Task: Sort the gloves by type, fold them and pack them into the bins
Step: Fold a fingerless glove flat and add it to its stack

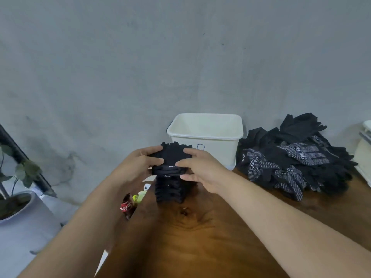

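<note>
Together, left hand and right hand pinch the folded black gloves between thumbs and curled fingers.

The single head camera looks forward and down, close above the left hand and right hand, toward the grey wall.

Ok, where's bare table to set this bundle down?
Bare wood: the near table in front of the folded stack, and the strip nearer than the loose glove pile. Crowded: that pile fills between white bin and right-edge bin.
</note>
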A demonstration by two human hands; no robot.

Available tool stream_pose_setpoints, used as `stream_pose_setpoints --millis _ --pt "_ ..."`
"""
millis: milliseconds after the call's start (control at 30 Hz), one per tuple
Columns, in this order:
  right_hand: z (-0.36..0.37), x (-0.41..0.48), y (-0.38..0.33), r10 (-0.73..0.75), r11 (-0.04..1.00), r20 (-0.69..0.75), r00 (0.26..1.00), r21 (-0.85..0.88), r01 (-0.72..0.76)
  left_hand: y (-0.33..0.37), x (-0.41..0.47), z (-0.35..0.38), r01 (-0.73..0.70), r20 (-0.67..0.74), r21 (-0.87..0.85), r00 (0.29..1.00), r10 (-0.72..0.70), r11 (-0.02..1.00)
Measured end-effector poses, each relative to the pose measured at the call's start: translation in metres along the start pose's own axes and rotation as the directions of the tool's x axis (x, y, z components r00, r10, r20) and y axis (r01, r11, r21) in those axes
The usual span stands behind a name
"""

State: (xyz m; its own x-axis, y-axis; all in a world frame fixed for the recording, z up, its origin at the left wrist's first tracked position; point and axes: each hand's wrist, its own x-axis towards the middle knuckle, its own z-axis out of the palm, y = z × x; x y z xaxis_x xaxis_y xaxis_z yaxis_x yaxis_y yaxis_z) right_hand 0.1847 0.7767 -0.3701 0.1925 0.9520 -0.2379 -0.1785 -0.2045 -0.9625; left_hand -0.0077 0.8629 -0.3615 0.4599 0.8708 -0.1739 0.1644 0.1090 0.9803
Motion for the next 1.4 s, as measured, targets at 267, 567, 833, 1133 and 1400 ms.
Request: stream_pose_setpoints --millis 267,567,833,1133,1400 --pt "0.005 0.045 0.004 0.096 0.994 -0.071 0.993 -0.043 -0.099 -0.011 0.058 -0.012 0.112 0.037 0.123 0.992 -0.117 0.986" --pt "0.008 0.059 0.021 0.102 0.978 -0.075 0.992 -0.175 -0.114 -0.031 0.069 -0.016 0.141 0.004 0.16 0.99 -0.143 0.977" --pt "0.01 0.057 0.032 0.051 0.957 -0.138 0.989 -0.275 -0.088 -0.041 0.062 -0.007 0.141 -0.039 0.228 0.99 -0.136 0.963" --pt "0.005 0.047 0.049 -0.225 0.568 -0.107 0.968 -0.822 0.041 -0.044 0.049 0.005 -0.008 -0.049 0.546 0.998 0.042 0.838" --pt "-0.019 0.008 0.039 -0.399 0.45 -0.084 0.913 -0.886 0.116 -0.038 0.014 0.017 -0.233 -0.077 0.732 0.906 0.417 0.641"
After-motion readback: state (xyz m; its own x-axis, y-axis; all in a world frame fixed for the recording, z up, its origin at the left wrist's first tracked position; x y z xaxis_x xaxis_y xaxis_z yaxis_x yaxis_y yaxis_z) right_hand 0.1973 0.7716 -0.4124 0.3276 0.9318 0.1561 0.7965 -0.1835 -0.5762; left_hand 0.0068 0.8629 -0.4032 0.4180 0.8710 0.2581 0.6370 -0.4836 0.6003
